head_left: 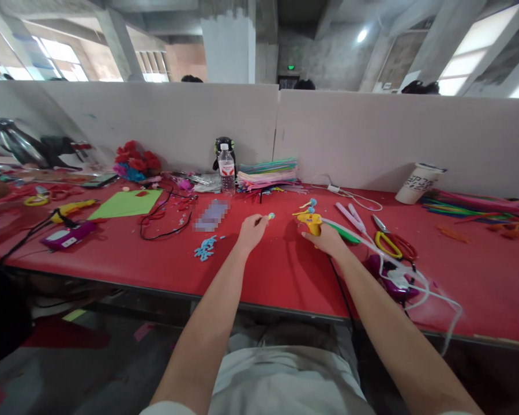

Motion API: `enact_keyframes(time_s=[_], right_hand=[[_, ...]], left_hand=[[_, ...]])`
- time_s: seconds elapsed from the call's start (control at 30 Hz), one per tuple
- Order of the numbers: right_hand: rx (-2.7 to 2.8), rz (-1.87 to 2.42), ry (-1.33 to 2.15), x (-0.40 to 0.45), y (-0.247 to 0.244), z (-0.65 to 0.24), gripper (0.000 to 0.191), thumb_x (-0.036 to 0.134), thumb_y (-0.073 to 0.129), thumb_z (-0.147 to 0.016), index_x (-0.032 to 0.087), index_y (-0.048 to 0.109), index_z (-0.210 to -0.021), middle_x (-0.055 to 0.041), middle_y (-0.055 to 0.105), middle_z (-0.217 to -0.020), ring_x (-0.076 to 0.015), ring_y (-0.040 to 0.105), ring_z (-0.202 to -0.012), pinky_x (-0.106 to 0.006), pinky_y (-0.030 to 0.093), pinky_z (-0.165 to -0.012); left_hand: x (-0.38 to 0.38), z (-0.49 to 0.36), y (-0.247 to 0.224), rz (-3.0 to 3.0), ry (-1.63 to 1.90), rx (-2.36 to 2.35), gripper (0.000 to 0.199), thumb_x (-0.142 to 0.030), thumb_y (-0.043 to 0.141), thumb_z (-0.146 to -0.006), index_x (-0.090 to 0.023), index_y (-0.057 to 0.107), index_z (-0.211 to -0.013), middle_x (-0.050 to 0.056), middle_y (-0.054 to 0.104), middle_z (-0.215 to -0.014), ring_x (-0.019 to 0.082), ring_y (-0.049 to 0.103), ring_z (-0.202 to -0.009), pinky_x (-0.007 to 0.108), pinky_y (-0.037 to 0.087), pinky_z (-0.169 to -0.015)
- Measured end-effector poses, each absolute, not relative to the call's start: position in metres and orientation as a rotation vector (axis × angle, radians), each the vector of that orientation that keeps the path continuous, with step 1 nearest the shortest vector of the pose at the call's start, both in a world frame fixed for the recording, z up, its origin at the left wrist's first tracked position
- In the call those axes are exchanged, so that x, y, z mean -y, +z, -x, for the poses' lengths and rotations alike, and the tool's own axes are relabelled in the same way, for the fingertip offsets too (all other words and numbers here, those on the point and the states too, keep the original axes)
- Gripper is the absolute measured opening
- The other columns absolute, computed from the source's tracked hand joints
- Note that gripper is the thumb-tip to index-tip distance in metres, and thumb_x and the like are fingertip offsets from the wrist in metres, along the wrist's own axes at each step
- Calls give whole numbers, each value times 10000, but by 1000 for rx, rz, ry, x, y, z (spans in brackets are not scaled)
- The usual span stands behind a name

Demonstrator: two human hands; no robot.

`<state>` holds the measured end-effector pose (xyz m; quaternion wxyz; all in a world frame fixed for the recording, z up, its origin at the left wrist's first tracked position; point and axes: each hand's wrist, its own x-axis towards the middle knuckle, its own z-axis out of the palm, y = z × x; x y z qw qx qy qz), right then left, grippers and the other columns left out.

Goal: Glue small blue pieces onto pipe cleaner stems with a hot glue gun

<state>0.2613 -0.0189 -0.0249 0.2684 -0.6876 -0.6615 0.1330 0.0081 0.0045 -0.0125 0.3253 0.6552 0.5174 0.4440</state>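
Observation:
My left hand [253, 231] pinches a small craft piece [271, 216] with a light blue and yellowish tip, held just above the red table [277, 276]. In my right hand [326, 239] is a yellow glue gun [310, 222], its nozzle pointing left and a long pale glue stick trailing from its back. Just beyond the gun lie small blue and yellow pieces [312, 203], seemingly of the same sort. A little heap of short light blue fuzzy pieces [205, 248] rests left of my left hand.
Scissors [387, 239], a pink flat tool [351, 218] and a purple box [391, 279] lie to the right. A paper cup [418, 183] leans near the partition. Pipe cleaners [268, 173] and a water bottle [227, 170] stand at the back. A green sheet [127, 204] is left.

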Motion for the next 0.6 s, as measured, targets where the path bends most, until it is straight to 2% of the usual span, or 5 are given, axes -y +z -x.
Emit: enact_keyframes(time_s=[0.13,0.27,0.37,0.53,0.6], right_hand=[[1893,1968,342,36,-16,-269,426,604,626,-733,183,564,-746,-23,553,-596,-168,514,-518,-283,323,-501],[1845,2089,69,64,-14,-272,471,663,576,-744,195,525,-735,-35,549,-599,-189,513,-542,-291,301,-505],[1912,1906,109,80,-11,-260,379,576,531,-823,206,525,-742,-29,577,-631,-185,541,-586,-286,339,-547],[2293,1276,579,65,-5,-204,179,356,549,-861,197,618,-816,-43,673,-813,-165,594,-718,-272,418,-683],[2310,1113,699,48,-6,-173,119,276,578,-836,181,648,-824,-43,677,-809,-153,580,-688,-269,419,-675]], left_hand=[[-6,-9,-13,-1718,1214,-1310,398,-494,470,-852,-156,590,-679,-1,521,-569,122,477,-593,236,343,-572],[-6,-9,-14,-1730,1254,-1247,401,-496,464,-857,-159,558,-659,-15,481,-557,105,440,-564,231,319,-552],[-5,-10,-13,-1705,1276,-1222,391,-492,471,-853,-161,552,-664,-19,470,-553,100,428,-550,233,323,-551],[-2,-16,-2,-1583,1321,-1128,375,-484,462,-862,-164,543,-685,-38,425,-517,84,384,-488,231,307,-518],[1,-21,8,-1592,1333,-1103,365,-475,469,-862,-163,545,-687,-36,435,-523,84,396,-497,229,314,-522]])
